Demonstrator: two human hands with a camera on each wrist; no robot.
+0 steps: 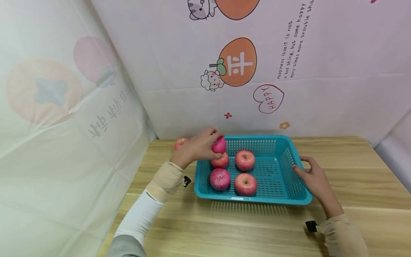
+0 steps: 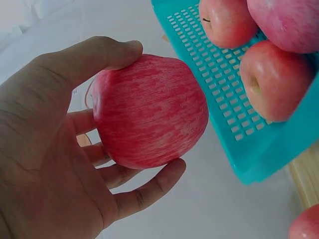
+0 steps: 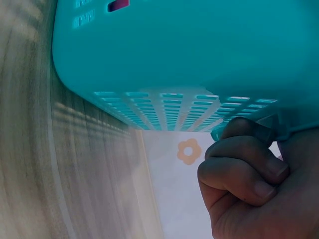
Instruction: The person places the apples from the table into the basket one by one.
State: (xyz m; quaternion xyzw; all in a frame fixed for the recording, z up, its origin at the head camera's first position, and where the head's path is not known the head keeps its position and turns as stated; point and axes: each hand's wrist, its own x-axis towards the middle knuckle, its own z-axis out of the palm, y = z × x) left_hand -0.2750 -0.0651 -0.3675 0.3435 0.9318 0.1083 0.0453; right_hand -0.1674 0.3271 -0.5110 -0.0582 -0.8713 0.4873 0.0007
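Observation:
My left hand [image 1: 203,144] holds a deep pink apple [image 2: 149,112] between thumb and fingers, over the left end of a turquoise plastic basket [image 1: 253,200]. Inside that basket are several apples, among them a paler one [image 1: 245,160] at the back and a darker pink one [image 1: 219,179] at the front left. At the basket's right end, my right hand [image 1: 315,176] grips the handle. Its curled fingers [image 3: 239,172] show against the basket's outer side in the right wrist view. One more apple [image 1: 181,143] lies outside, behind my left hand and partly hidden by it.
The basket is over a wooden table [image 1: 244,232]. A white printed cloth [image 1: 192,100] hangs behind the table, and another white sheet [image 1: 64,171] hangs at the left. Perforated walls with a raised rim surround the fruit.

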